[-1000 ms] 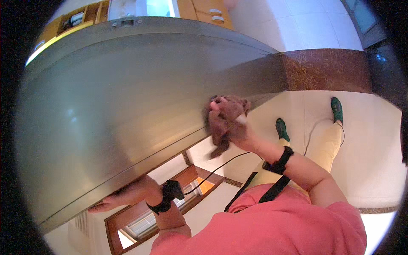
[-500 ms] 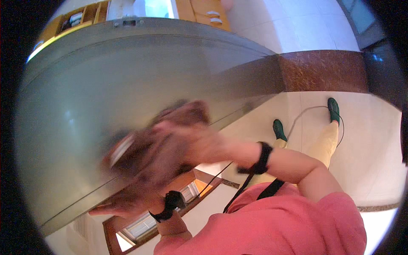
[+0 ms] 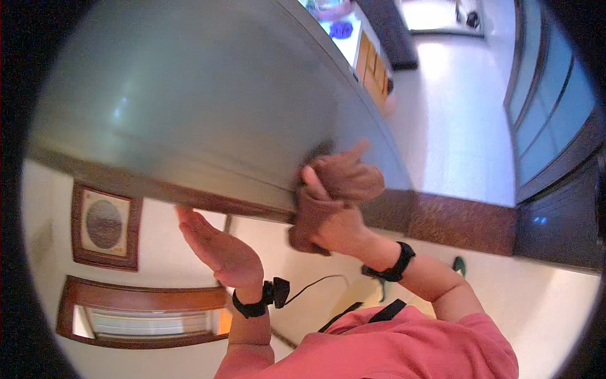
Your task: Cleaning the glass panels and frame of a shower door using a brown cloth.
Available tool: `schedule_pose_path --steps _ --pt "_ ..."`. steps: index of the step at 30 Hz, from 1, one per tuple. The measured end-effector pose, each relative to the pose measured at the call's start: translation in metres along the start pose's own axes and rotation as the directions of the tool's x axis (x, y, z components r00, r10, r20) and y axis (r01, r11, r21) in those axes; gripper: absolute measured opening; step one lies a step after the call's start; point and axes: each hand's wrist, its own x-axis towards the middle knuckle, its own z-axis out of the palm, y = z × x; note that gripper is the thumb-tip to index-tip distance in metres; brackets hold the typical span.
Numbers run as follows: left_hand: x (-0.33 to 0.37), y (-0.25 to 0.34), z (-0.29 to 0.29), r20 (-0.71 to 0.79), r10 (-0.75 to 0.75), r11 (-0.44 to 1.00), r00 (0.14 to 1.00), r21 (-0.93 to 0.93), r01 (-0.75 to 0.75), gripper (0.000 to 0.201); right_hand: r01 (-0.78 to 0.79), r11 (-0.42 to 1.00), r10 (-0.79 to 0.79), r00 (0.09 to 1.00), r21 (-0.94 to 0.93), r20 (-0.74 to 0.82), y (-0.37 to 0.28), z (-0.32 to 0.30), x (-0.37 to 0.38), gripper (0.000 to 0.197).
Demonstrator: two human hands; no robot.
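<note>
A brown cloth (image 3: 347,180) is bunched in my right hand (image 3: 344,230), whose fingers wrap round it. The cloth touches the near part of a large, shiny grey-green panel (image 3: 208,95) that looks like a door. Part of the cloth hangs down beside my wrist, below the panel's near edge. My left hand (image 3: 221,251) is apart from the cloth, held up with its fingers stretched out and nothing in it. Its fingertips reach the panel's dark edge, but I cannot tell whether they touch it. Each wrist wears a black strap, and a thin cable runs from the left one.
On the left wall hang a framed oval picture (image 3: 104,224) and a wood-framed opening (image 3: 145,312). Beyond the panel's far edge stands a wooden cabinet (image 3: 372,66) with a purple item (image 3: 341,29) on top. A dark brown threshold (image 3: 464,221) crosses the pale floor. Glazed doors (image 3: 555,107) line the right.
My view has turned, so the panel sits differently and the passage beyond shows more. My right hand has carried the cloth to the right, away from my left hand.
</note>
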Motion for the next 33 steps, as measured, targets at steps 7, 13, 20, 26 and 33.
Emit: schedule_pose_path --steps 7,13,20,26,33 --pt "-0.001 -0.010 -0.075 -0.093 -0.005 0.999 0.996 0.048 0.010 0.060 0.061 0.981 -0.009 0.963 0.186 -0.271 -0.073 -0.088 0.250 0.069" --pt "-0.006 -0.023 -0.119 -0.198 -0.103 0.992 0.975 0.046 0.114 0.048 0.157 0.982 -0.085 0.856 0.100 -0.510 -0.116 -0.093 0.301 0.073" --pt "-0.032 -0.008 -0.103 -0.126 -0.169 0.977 0.977 0.113 0.184 0.042 -0.209 0.854 0.280 0.957 0.476 -0.081 -0.043 0.031 0.002 0.106" --pt "-0.056 -0.029 -0.104 -0.012 -0.130 0.980 0.991 -0.154 0.127 0.028 -0.224 0.831 0.320 0.941 0.509 -0.108 -0.074 -0.011 0.047 0.103" --pt "-0.043 -0.072 -0.110 0.098 -0.013 0.940 0.995 -0.338 0.046 0.024 -0.075 0.996 0.092 0.903 0.057 -0.419 -0.109 -0.144 0.336 0.069"
